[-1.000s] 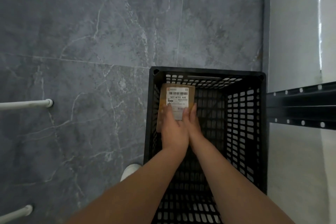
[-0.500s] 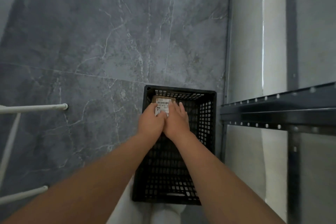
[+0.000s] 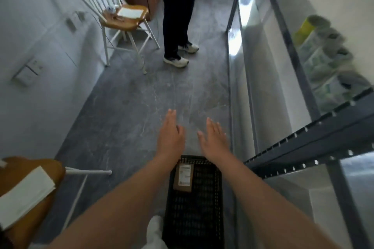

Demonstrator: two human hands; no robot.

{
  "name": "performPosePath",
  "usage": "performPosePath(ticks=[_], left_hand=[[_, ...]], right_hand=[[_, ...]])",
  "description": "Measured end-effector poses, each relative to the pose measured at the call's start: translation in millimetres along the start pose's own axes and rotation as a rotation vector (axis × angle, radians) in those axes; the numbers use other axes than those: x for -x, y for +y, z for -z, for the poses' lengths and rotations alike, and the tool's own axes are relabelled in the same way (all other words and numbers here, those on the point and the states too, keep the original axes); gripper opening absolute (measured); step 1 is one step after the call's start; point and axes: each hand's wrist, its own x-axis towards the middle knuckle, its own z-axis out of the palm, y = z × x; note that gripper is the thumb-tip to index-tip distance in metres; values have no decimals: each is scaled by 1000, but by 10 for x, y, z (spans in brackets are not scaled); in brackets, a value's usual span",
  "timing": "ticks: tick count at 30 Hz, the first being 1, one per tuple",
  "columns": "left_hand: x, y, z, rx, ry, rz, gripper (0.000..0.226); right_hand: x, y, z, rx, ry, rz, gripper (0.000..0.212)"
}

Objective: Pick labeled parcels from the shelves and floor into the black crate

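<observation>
Both hands, left [image 3: 171, 137] and right [image 3: 215, 140], have let go and lifted, fingers straight, empty; parcel [image 3: 182, 177] lies in crate [image 3: 219, 188]. Turning away risks kicking the crate.

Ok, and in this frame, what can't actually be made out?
Head view only:
1. Label text on the parcel: too small and blurred to read.
2. Black crate: near end cut off by the bottom edge; its far-left corner hidden by the left forearm.
3. Packs on the shelf at right: motion-blurred, contents unclear.
4. Standing person: cut off above the legs by the top edge.
</observation>
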Motion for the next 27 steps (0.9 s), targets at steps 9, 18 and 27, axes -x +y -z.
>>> performPosePath(ticks=[9, 18, 27], left_hand=[[302, 1372, 1029, -273, 193, -470, 56], [152, 2020, 1382, -364, 339, -699, 63], [-25, 2091, 1810, -344, 159, -882, 62]], right_hand=[[748, -890, 1676, 153, 372, 115, 67], [1205, -1216, 2328, 219, 550, 33, 67], [1472, -1712, 2480, 277, 680, -113, 67]])
